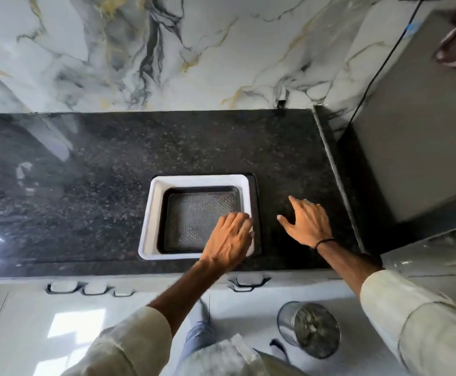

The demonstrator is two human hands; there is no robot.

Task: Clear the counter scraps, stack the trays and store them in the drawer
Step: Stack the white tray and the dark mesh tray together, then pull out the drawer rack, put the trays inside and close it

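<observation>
While the trays sit stacked near the front edge of the dark counter (pixel 140 147), the left hand (pixel 228 240) rests on the near right corner of the white tray (pixel 151 207), fingers curled over its rim, so it seems to be holding that corner, though I cannot tell how tight. A black tray (pixel 197 218) with a dotted floor sits inside the white one, and another dark tray edge (pixel 256 207) peeks out under the right side. The right hand (pixel 307 219) lies open and flat on the bare counter just beside the stack, holding nothing. No scraps show on the counter, so I think the stacking is done and lifting comes next. To do it well, both hands should take opposite sides, low down, so the bottom tray comes too. Keep the stack level. The drawer handles (pixel 246 284) are just below the counter edge. A steel bin (pixel 309 328) stands on the floor
</observation>
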